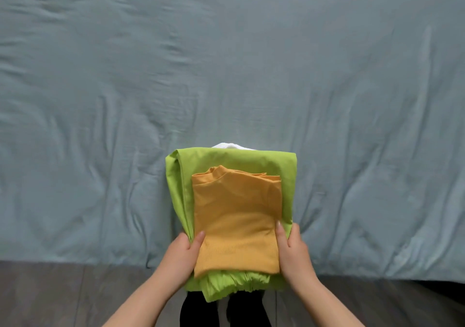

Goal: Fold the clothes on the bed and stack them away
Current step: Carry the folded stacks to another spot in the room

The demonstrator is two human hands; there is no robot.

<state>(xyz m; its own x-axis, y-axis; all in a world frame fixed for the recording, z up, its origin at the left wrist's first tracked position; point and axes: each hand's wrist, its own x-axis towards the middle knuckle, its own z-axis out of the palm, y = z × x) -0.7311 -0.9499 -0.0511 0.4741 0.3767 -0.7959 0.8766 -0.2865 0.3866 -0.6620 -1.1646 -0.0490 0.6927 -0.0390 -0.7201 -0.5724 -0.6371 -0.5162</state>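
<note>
At the six o'clock edge of the wrinkled grey-blue bedsheet (pixel 226 62), left hand (pixel 182 253) and right hand (pixel 294 248) pinched a folded lime-green garment (pixel 226 160) carrying a folded orange ribbed top (pixel 234 216), thumbs above.

Grey-brown wood plank floor (pixel 63 299) runs along the bottom edge, roughly 7 to 5 o'clock. Black trouser legs (pixel 198 311) stand on it at 6. There's a dark patch (pixel 448 289) around 4, can't tell what it is.

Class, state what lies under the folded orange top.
Directly beneath lies a folded green garment; white cloth peeks out at its far edge. Anything further down is covered.
</note>
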